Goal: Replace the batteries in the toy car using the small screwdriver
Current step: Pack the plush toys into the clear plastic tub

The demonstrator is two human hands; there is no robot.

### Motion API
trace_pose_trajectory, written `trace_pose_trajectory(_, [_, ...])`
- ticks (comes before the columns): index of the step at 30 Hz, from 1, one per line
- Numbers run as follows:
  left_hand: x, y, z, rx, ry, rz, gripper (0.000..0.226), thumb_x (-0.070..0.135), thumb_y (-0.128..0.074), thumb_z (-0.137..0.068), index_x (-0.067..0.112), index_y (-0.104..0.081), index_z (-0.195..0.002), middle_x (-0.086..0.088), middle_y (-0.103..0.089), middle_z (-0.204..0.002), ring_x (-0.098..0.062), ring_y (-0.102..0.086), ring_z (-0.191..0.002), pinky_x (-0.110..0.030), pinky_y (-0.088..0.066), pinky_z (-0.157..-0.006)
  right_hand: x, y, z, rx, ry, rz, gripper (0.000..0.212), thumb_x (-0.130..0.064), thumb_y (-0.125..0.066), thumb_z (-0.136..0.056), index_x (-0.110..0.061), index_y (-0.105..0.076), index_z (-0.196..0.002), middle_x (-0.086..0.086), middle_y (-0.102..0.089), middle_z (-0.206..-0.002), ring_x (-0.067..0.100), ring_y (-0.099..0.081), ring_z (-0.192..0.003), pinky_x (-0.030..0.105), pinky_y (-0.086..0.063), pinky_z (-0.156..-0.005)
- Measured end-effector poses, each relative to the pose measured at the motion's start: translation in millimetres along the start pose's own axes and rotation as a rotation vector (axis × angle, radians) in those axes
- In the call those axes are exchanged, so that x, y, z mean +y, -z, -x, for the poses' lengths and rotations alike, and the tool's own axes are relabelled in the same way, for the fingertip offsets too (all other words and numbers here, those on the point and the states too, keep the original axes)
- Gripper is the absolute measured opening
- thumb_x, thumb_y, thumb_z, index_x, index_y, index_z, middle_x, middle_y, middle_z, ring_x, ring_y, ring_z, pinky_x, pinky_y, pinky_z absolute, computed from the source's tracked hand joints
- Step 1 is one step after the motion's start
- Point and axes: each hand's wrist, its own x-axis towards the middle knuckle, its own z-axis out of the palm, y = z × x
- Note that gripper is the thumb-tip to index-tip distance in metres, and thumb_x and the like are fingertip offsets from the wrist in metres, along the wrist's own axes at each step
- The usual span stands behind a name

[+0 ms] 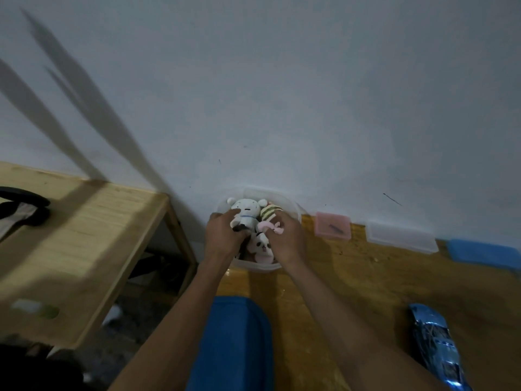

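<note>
A shiny blue toy car (435, 345) lies on the wooden table (366, 283) at the lower right, apart from both hands. Both hands reach into a clear plastic bin (293, 211) of small plush toys against the wall. My left hand (222, 235) has its fingers among the toys, touching a white plush bear (245, 211). My right hand (287, 238) curls over a pink plush piece (272, 228), above a white panda-like plush (260, 245). No screwdriver or batteries are clearly visible.
A pink lidded box (332, 224) with something dark inside, a clear box (401, 237) and a blue box (485, 253) line the wall. A blue lid (234, 342) lies near me. A lighter wooden desk (70, 249) stands to the left.
</note>
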Motion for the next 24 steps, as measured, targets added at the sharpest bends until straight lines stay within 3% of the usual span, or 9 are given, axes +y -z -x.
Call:
trace_pose_trajectory(4, [-8,25,34,0.109,-0.139,0.115,0.052,0.03,-0.08,-0.084,0.021,-0.065,-0.133,-0.008,-0.06,-0.126,-0.023,-0.061,-0.108,-0.038,-0.057,-0.09,-3,14,21,0.04,0.07,-0.049,0.041,-0.022,-0.072,-0.091,-0.02,-0.064,-0.131,0.0,-0.064,-0.127,0.016,-0.059,-0.114,0.029,-0.053,-0.09])
trace_pose_trajectory(6, [-17,35,56,0.121,-0.13,0.121,0.05,0.033,-0.08,-0.085,0.022,-0.066,-0.131,-0.006,-0.061,-0.124,-0.022,-0.062,-0.104,-0.038,-0.057,-0.086,-3,20,38,0.054,0.107,-0.077,0.038,-0.017,-0.071,-0.09,-0.017,-0.065,-0.128,0.002,-0.064,-0.126,0.015,-0.057,-0.112,0.023,-0.046,-0.087])
trace_pose_trajectory(10, [-42,52,111,0.137,-0.046,0.069,0.051,0.034,-0.084,-0.08,0.02,-0.069,-0.127,-0.008,-0.062,-0.114,-0.024,-0.064,-0.09,-0.037,-0.057,-0.081,6,22,81,0.0,0.088,-0.095,0.042,-0.022,-0.072,-0.09,-0.02,-0.064,-0.13,0.002,-0.061,-0.133,0.017,-0.057,-0.121,0.032,-0.05,-0.1])
trace_pose_trajectory(15, [-79,61,187,0.094,0.155,0.0,0.06,0.036,-0.085,-0.079,0.018,-0.066,-0.133,-0.013,-0.06,-0.127,-0.03,-0.061,-0.115,-0.042,-0.052,-0.098,37,16,151,-0.17,-0.012,0.073,0.048,-0.033,-0.071,-0.091,-0.02,-0.059,-0.136,0.004,-0.058,-0.133,0.024,-0.055,-0.124,0.035,-0.047,-0.1])
trace_pose_trajectory(20, [-114,56,244,-0.025,0.342,0.065,0.087,0.049,-0.087,-0.072,0.023,-0.052,-0.147,-0.014,-0.054,-0.142,-0.035,-0.055,-0.125,-0.048,-0.052,-0.099,72,-3,205,-0.278,-0.126,0.102,0.056,-0.04,-0.077,-0.083,-0.025,-0.06,-0.134,0.0,-0.061,-0.129,0.024,-0.057,-0.122,0.04,-0.053,-0.099])
trace_pose_trajectory(24, [-113,47,262,-0.061,0.39,0.111,0.085,0.043,-0.086,-0.075,0.023,-0.049,-0.148,-0.01,-0.053,-0.148,-0.034,-0.051,-0.132,-0.047,-0.048,-0.102,75,-10,218,-0.315,-0.164,0.136,0.077,-0.039,-0.08,-0.082,-0.022,-0.045,-0.148,0.005,-0.049,-0.143,0.028,-0.048,-0.133,0.044,-0.05,-0.104])
